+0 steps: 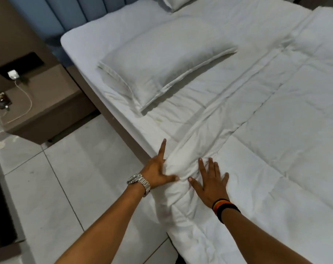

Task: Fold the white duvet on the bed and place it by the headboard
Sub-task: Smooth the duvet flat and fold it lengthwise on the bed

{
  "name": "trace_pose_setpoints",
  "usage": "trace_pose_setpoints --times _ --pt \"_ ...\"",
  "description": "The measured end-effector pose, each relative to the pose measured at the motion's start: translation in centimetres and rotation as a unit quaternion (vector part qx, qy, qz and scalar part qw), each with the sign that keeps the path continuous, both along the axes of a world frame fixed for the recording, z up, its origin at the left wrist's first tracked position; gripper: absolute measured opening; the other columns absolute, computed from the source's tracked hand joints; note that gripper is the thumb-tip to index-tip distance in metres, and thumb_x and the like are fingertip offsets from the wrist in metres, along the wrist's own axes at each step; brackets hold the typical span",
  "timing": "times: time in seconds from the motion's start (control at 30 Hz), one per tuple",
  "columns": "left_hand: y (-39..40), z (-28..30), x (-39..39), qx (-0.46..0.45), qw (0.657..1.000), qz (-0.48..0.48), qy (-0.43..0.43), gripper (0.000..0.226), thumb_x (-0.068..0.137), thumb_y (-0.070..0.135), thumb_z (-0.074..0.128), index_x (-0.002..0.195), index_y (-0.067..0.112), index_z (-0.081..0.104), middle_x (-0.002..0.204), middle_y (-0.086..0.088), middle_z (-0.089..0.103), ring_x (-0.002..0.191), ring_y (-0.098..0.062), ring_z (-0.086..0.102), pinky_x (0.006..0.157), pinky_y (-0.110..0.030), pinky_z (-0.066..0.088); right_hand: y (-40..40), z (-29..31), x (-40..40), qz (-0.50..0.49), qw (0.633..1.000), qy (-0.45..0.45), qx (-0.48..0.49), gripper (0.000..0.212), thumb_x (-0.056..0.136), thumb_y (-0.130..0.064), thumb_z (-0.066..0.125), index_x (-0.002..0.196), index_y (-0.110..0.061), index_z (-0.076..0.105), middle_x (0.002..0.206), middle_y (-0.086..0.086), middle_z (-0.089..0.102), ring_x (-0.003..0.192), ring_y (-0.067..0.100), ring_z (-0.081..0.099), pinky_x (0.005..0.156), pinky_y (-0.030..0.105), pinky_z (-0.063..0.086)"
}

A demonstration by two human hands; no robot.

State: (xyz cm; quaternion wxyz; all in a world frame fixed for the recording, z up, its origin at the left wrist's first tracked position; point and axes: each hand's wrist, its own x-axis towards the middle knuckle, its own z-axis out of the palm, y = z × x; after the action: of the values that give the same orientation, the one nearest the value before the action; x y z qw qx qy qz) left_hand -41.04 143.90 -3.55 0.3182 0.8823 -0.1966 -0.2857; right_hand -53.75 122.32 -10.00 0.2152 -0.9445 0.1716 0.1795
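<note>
The white quilted duvet (276, 140) lies spread over the right and near part of the bed, its folded edge running diagonally from near left to far right. At the near corner of that edge the cloth is bunched. My left hand (159, 169), with a metal watch on the wrist, cups the bunched corner from the left, thumb pressed into the cloth and forefinger pointing out along the mattress edge. My right hand (209, 182), with striped wristbands, lies flat with spread fingers on the duvet just right of the bunch. The blue padded headboard (66, 12) is at the far left.
A white pillow (158, 60) lies askew on the sheet near the headboard; a second pillow (173, 3) shows at the top edge. A brown bedside unit (43, 103) with a charger and cable stands left of the bed. White floor tiles (66, 178) fill the near left.
</note>
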Motion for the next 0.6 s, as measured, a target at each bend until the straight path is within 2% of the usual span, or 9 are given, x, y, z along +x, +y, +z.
trace_pose_setpoints --times 0.1,0.2,0.23,0.3,0.33,0.4,0.43,0.5,0.6 --pt "-0.5 3.2 -1.1 -0.114 0.990 0.036 -0.069 0.124 0.073 0.053 0.084 0.160 0.044 -0.003 0.100 0.014 0.064 0.106 -0.020 0.064 0.097 -0.046 0.052 1.4 1.3 -1.7 -0.028 0.998 -0.044 0.027 0.084 0.090 -0.087 0.011 0.155 -0.052 -0.027 0.174 -0.002 -0.019 0.160 0.022 -0.014 0.122 0.065 -0.005" --pt "-1.7 7.3 -2.6 -0.239 0.966 0.052 -0.085 0.103 0.083 0.039 0.080 0.159 0.044 0.010 0.128 0.046 0.049 0.114 -0.001 0.063 0.094 -0.025 0.054 2.4 3.6 -2.2 -0.079 0.984 -0.148 0.067 0.079 0.090 -0.088 0.007 0.151 -0.056 -0.030 0.173 -0.009 -0.018 0.159 0.014 -0.014 0.125 0.061 -0.004" --pt "-2.1 8.4 -2.8 -0.261 0.959 0.059 -0.094 0.099 0.085 0.035 0.080 0.158 0.042 0.014 0.136 0.052 0.036 0.114 0.008 0.059 0.091 -0.015 0.051 2.7 4.4 -2.3 -0.092 0.976 -0.181 0.072 0.077 0.091 -0.086 0.007 0.152 -0.055 -0.029 0.173 -0.010 -0.017 0.159 0.012 -0.014 0.126 0.060 -0.004" --pt "-2.5 9.9 -3.6 -0.265 0.957 0.079 -0.094 0.091 0.087 0.035 0.079 0.155 0.042 0.019 0.144 0.042 0.032 0.109 0.018 0.055 0.086 -0.007 0.047 2.9 6.0 -3.6 -0.114 0.961 -0.244 0.070 0.074 0.096 -0.081 0.010 0.157 -0.054 -0.020 0.174 -0.010 -0.012 0.159 0.011 -0.012 0.126 0.057 -0.005" --pt "-2.4 10.4 -3.9 -0.240 0.962 0.091 -0.095 0.087 0.087 0.041 0.077 0.154 0.042 0.021 0.140 0.032 0.042 0.107 0.015 0.056 0.083 -0.011 0.049 2.9 6.6 -4.3 -0.117 0.952 -0.274 0.064 0.072 0.098 -0.079 0.014 0.160 -0.053 -0.012 0.175 -0.010 -0.009 0.160 0.011 -0.010 0.125 0.055 -0.005" --pt "-1.4 10.7 -3.8 -0.108 0.978 0.131 -0.121 0.083 0.086 0.062 0.067 0.152 0.037 0.025 0.119 0.007 0.062 0.106 -0.014 0.064 0.078 -0.026 0.050 2.5 7.2 -5.3 -0.114 0.946 -0.298 0.052 0.070 0.100 -0.078 0.019 0.162 -0.052 -0.001 0.175 -0.011 -0.006 0.160 0.011 -0.009 0.124 0.052 -0.007" --pt "-0.5 10.5 -3.3 -0.008 0.981 0.147 -0.128 0.087 0.084 0.075 0.056 0.153 0.031 0.026 0.117 -0.004 0.067 0.108 -0.028 0.065 0.077 -0.032 0.048 2.3 7.4 -5.5 -0.108 0.956 -0.268 0.050 0.071 0.099 -0.079 0.017 0.163 -0.052 0.002 0.175 -0.011 -0.006 0.160 0.011 -0.010 0.124 0.053 -0.006" --pt "2.0 9.0 -2.0 0.173 0.970 0.148 -0.090 0.106 0.076 0.095 0.030 0.155 0.024 0.026 0.129 -0.013 0.066 0.115 -0.038 0.063 0.087 -0.040 0.050 2.2 6.5 -6.2 -0.077 0.987 -0.128 0.058 0.076 0.096 -0.081 0.016 0.164 -0.049 0.003 0.175 -0.009 -0.009 0.160 0.014 -0.011 0.126 0.058 -0.003" --pt "4.6 5.2 -0.9 0.194 0.971 0.124 0.059 0.122 0.061 0.106 0.021 0.160 0.035 0.018 0.153 -0.012 0.049 0.134 -0.040 0.050 0.109 -0.050 0.040 2.5 3.7 -7.6 -0.061 0.996 0.007 0.071 0.080 0.097 -0.078 0.026 0.166 -0.042 0.007 0.175 -0.005 -0.010 0.160 0.019 -0.012 0.125 0.061 -0.003"
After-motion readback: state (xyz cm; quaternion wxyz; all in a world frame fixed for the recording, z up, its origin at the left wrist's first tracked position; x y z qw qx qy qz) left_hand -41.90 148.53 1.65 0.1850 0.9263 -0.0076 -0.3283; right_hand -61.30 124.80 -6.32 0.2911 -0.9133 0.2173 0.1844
